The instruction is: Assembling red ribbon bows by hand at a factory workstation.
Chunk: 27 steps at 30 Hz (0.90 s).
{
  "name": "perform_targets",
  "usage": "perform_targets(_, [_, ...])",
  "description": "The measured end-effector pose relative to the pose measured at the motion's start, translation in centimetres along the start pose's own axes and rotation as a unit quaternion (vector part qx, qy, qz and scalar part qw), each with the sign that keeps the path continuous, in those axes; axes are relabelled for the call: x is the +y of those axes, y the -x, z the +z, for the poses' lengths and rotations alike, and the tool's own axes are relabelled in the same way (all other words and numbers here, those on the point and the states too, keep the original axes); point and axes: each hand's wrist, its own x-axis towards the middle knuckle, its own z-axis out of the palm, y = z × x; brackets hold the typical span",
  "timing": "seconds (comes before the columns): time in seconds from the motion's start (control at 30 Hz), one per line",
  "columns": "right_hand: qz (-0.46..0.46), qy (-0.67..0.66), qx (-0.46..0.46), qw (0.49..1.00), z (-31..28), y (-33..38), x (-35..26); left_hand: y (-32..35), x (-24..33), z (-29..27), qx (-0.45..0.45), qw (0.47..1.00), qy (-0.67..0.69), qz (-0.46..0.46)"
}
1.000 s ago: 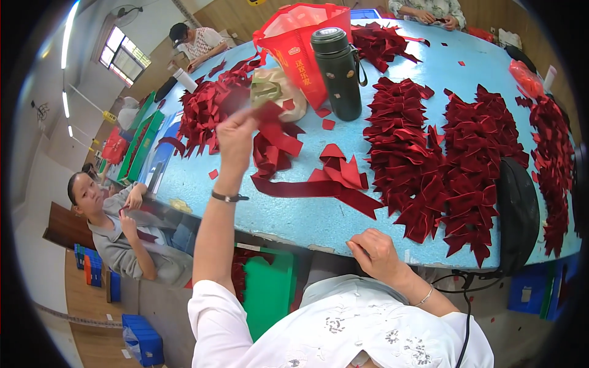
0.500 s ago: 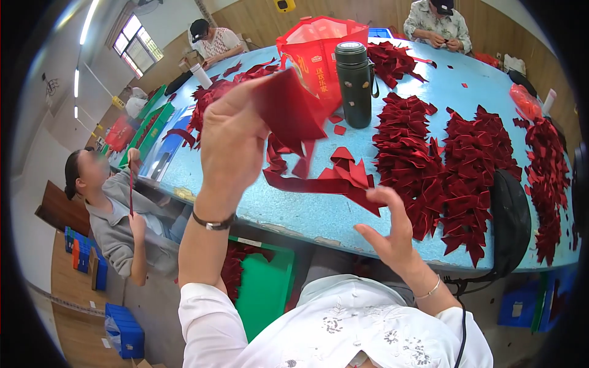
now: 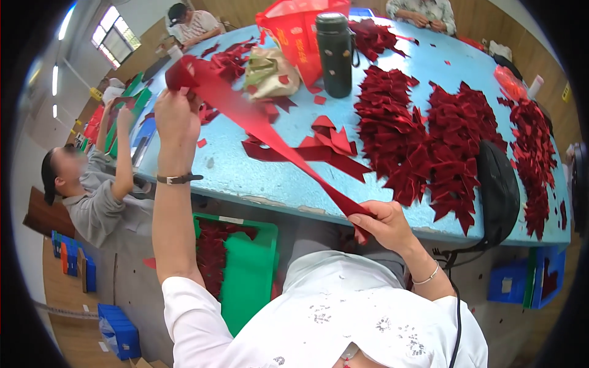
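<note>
A long red velvet ribbon (image 3: pixel 257 127) stretches at a slant between my hands, above the near part of the table. My left hand (image 3: pixel 178 119), raised high, is closed on its upper end, where the ribbon loops over the fingers. Lower and to the right, my right hand (image 3: pixel 384 224) pinches the other end, with a short tail hanging below the fingers. Under the ribbon, loose folded red ribbon pieces (image 3: pixel 331 142) lie on the blue table (image 3: pixel 245 178). To their right stands a thick row of dark red ribbon bows (image 3: pixel 392 135).
A dark green flask (image 3: pixel 335 58) stands before a red bag (image 3: pixel 300 37); a cream cloth bundle (image 3: pixel 270 73) lies beside them. A black bag (image 3: pixel 498 190) hangs at the table's right edge. Below is a green crate (image 3: pixel 248 276) with red pieces. Co-workers sit around, one nearby at left (image 3: pixel 98 190).
My left hand has moved left, drawing the ribbon out long. My right hand, earlier apart with nothing in it, now pinches the ribbon's lower end. The co-worker at left has raised their arms.
</note>
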Motion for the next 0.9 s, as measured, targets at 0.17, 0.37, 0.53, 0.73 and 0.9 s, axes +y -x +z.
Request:
perform_targets(0.17, [0.135,-0.037,-0.011,0.990,-2.5,2.1,2.7,-3.2,-9.8,-3.5,0.065,0.988,0.036,-0.139])
perform_targets(0.37, [0.251,-0.051,0.027,0.966,-3.1,5.1,5.7,-5.4,-13.5,-4.8,0.099,0.975,0.050,-0.191])
perform_targets(0.53, [-0.092,0.294,0.024,0.951,-0.1,4.8,8.7,-0.2,-12.7,-1.6,-0.064,0.983,-0.035,-0.167])
perform_targets(0.73, [-0.039,0.108,-0.109,0.987,-0.1,0.9,4.0,7.7,-9.8,-0.3,-0.217,0.956,-0.016,-0.198])
perform_targets(0.9, [-0.073,0.042,0.021,0.996,1.0,-2.2,1.0,13.0,-7.1,3.1,-0.230,0.954,-0.041,-0.188])
